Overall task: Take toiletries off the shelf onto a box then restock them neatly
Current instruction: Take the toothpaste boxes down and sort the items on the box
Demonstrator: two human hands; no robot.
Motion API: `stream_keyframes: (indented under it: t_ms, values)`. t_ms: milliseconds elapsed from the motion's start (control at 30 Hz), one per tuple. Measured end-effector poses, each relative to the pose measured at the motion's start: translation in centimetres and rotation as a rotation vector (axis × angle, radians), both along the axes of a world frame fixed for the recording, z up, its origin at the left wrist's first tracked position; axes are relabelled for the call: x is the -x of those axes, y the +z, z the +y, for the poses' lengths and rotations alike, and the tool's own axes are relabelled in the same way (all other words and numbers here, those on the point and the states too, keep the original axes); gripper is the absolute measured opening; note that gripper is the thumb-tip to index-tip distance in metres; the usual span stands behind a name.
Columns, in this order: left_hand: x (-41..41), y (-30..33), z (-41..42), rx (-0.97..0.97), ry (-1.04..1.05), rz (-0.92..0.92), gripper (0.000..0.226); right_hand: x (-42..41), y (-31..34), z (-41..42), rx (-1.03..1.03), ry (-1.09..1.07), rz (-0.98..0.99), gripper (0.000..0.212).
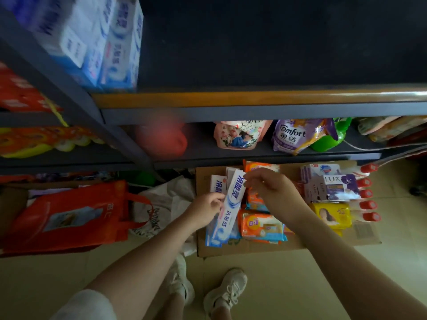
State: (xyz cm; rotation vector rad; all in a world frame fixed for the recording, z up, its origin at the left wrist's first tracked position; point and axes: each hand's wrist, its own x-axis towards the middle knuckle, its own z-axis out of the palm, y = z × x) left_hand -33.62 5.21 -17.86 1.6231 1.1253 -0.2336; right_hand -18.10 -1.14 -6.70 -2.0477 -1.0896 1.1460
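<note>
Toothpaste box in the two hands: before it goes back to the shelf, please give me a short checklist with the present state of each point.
1. Left hand holds the toothpaste box at its middle: ok.
2. Right hand pinches its upper end: ok.
3. Box lifted off the cardboard box: cannot tell.
4. Free space on the upper shelf beside the stacked toothpaste boxes: ok.
5. Box undamaged: cannot tell, blurred.

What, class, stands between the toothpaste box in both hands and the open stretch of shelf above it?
Nothing visible. Left hand and right hand hold the toothpaste box over the cardboard box; the shelf is bare right of the stacked toothpaste boxes.
</note>
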Motion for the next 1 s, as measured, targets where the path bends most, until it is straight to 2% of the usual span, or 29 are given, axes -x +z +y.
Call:
stream_keyframes:
  t_ms: [67,133,200,300,367,433,533,700,800,900,933,1000]
  values:
    - [1.8,2.9,1.3,-0.035,0.029,-0.082,0.031,1.6,2.1,1.8,-0.113,0.052,0.006,0.021]
    - [4.0,6.5,3.0,-0.176,0.103,-0.176,0.028,3.8,4.3,4.0,-0.244,0.112,-0.002,0.02]
    - [6.6,10.4,5.2,-0.437,0.134,-0.255,0.027,6.1,6.3,6.6,-0.426,0.164,-0.058,0.022]
    - [11.1,15.6,8.3,-0.965,0.053,-0.273,0.032,9.7,8.0,10.9,-0.596,0.224,-0.22,0.027]
    - [13.4,18.5,10.0,-1.246,-0.034,-0.214,0.033,11.8,8.2,13.7,-0.616,0.276,-0.361,0.034]
    - [14.7,20.4,11.3,-1.419,-0.137,-0.095,0.037,13.4,8.0,16.0,-0.523,0.398,-0.549,0.046]
    - [15.5,20.6,12.4,-1.49,-0.268,0.109,0.05,14.1,7.0,17.9,-0.32,0.583,-0.774,0.058]
    - [15.5,19.4,13.3,-1.537,-0.326,0.221,0.056,12.9,6.1,18.0,-0.226,0.59,-0.967,0.053]
    - [15.5,18.9,13.6,-1.547,-0.308,0.238,0.058,11.3,6.3,17.1,-0.289,0.432,-0.954,0.046]
    - [15.2,18.7,13.7,-1.547,-0.305,0.253,0.059,10.5,6.5,16.8,-0.454,0.212,-0.954,0.036]
    - [15.2,18.6,13.7,-1.548,-0.304,0.259,0.061,10.6,6.6,17.2,-0.462,0.15,-0.917,0.035]
    - [15.1,18.5,13.7,-1.545,-0.317,0.28,0.064,11.0,6.9,18.6,-0.33,0.055,-0.762,0.038]
